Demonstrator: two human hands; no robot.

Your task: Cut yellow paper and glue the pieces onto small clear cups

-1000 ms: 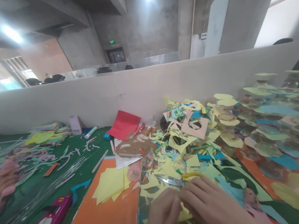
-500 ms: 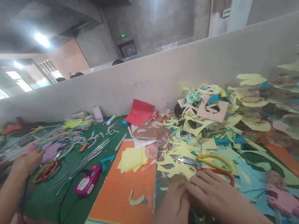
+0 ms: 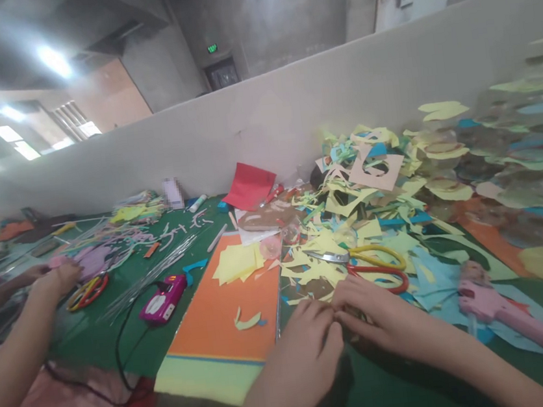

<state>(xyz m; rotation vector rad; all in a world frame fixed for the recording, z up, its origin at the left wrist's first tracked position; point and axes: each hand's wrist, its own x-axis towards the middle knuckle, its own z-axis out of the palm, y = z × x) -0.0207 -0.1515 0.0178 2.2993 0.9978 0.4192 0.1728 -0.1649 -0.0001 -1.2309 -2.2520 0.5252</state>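
Note:
My left hand [image 3: 310, 349] and my right hand [image 3: 374, 309] meet at the fingertips above the green table, just in front of the scissors. Both have their fingers curled inward in a pinch. Whatever lies between the fingertips is hidden by the hands. The scissors [image 3: 327, 257], with one yellow and one red handle loop, lie on yellow paper scraps [image 3: 303, 272] beyond my right hand. Left of my left hand is a stack of coloured sheets, orange on top [image 3: 209, 308]. Yellow paper pieces [image 3: 236, 263] and a curled yellow strip [image 3: 247, 320] rest on it.
A pink glue gun [image 3: 504, 314] lies at the right, near stacked clear discs with coloured paper [image 3: 442, 148]. Offcuts [image 3: 370, 172] pile against the low wall [image 3: 267, 125]. Left are a magenta device [image 3: 165, 300] with a black cable, thin wires [image 3: 157, 275] and another person's arm [image 3: 31, 335].
The view has tilted down, so the table sits higher in the picture. My right hand's fingers, previously more stretched, are now curled towards my left fingertips.

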